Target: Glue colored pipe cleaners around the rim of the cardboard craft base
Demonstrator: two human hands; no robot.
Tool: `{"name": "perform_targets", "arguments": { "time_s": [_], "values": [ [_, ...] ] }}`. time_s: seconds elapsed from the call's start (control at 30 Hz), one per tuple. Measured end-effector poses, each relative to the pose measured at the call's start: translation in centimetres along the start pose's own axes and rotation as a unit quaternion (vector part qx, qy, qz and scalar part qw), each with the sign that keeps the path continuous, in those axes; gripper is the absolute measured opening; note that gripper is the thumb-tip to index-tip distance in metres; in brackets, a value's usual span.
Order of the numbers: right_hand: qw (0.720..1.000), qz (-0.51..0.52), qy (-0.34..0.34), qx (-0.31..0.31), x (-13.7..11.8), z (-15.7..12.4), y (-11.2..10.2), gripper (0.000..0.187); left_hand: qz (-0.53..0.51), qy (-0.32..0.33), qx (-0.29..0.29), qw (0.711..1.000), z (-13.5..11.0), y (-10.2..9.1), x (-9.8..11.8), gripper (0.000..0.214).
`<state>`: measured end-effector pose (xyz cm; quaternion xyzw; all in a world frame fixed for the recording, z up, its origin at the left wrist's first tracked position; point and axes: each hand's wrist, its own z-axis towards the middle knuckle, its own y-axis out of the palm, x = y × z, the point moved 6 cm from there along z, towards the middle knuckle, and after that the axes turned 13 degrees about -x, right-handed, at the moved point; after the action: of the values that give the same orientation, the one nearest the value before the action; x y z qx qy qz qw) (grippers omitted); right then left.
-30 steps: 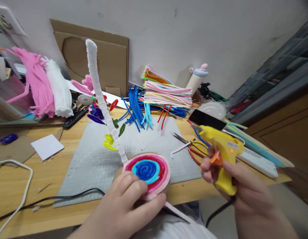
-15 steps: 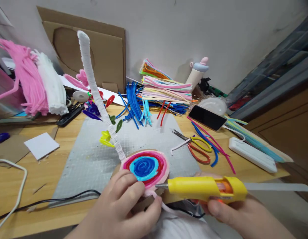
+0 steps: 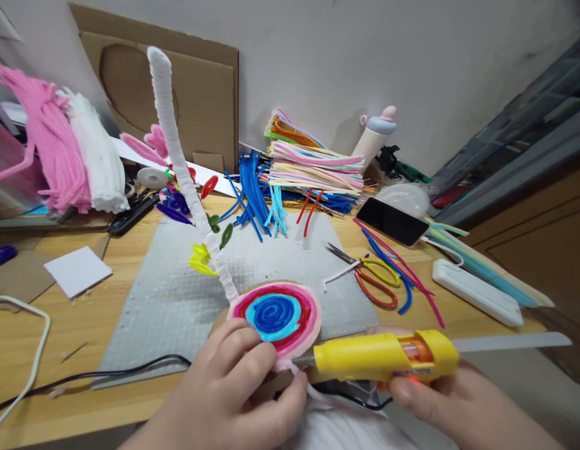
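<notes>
Head view: left hand (image 3: 243, 378) holds disc (image 3: 274, 312), right hand (image 3: 435, 400) grips glue gun (image 3: 360, 357); I judge disc light, soft-faced; grasp near rim (image 3: 305, 343).

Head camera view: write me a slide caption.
The left hand holds a ringed disc while the right hand points a yellow glue gun at its pink edge.

The left hand (image 3: 255, 378), low and just left of centre in the frame, and the right hand (image 3: 440, 400), at lower right, are bare, as are the forearms (image 3: 515, 422). Softly creased whitish fabric (image 3: 349, 428), apparently clothing, fills the bottom centre.
</notes>
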<state>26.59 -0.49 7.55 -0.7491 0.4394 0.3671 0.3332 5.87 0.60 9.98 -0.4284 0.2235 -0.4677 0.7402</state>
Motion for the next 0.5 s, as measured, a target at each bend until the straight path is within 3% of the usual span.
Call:
{"name": "perform_targets", "arguments": {
  "time_s": [0.5],
  "values": [
    [1.000,0.003,0.016,0.011,0.40,-0.10,-0.08,0.057,-0.007,-0.002,-0.006,1.000,-0.09,-0.01,-0.08,0.022]
  ]
}}
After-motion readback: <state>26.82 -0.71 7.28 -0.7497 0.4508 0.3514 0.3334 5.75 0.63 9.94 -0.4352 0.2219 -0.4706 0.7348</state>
